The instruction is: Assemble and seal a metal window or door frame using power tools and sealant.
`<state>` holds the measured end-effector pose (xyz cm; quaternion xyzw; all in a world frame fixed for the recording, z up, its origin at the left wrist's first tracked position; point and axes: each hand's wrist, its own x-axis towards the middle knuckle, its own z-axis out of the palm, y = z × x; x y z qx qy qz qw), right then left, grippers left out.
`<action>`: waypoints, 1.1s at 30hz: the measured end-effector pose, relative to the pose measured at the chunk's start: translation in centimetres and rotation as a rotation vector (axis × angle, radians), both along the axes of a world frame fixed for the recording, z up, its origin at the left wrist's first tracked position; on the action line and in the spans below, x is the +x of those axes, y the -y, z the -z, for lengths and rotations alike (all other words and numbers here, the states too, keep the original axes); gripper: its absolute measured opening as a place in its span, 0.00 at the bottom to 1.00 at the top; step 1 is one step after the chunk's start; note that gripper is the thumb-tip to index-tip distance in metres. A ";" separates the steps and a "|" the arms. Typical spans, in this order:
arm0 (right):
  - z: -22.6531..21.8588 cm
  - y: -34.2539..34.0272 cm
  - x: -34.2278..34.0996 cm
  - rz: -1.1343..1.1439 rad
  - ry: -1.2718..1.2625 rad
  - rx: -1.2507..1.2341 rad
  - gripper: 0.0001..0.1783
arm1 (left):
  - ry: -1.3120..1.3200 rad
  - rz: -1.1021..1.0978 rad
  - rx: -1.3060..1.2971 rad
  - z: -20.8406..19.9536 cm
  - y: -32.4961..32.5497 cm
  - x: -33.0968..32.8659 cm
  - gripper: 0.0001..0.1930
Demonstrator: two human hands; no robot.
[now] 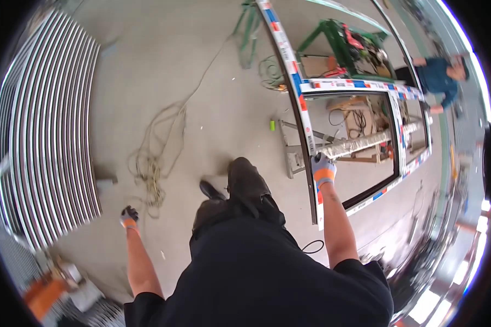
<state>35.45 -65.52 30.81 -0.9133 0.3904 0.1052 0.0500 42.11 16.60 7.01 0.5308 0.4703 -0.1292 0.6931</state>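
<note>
A large window frame (309, 122), its bars covered in white tape with red and blue patches, stretches across the right side. My right hand (323, 167), in a grey and orange glove, is closed on the frame's near left bar. Out to the left, away from the frame, hangs my left hand (129, 216) in a matching glove with dark fingers. Those fingers are loosely bent and apart, with nothing seen in them. A wrapped support beam (360, 144) passes beneath the frame close to my right hand.
Stacked metal profiles (52, 131) stand at the left. A tangled cord (151, 177) lies on the floor. A green tool stand (338, 46) shows through the frame, and a grey trestle (293, 155) stands below it. Another person (439, 82) is at the frame's far right side.
</note>
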 end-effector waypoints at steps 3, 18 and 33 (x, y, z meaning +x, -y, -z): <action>1.3 -0.7 0.9 0.142 0.072 0.017 0.19 | 0.154 0.071 0.011 -5.1 3.8 20.9 0.08; -1.6 0.0 22.7 0.209 0.331 0.130 0.26 | -0.144 0.998 -0.407 1.5 56.7 53.5 0.11; 1.9 4.5 41.4 0.490 0.097 0.198 0.22 | -0.086 0.832 -1.076 -8.4 86.5 65.4 0.30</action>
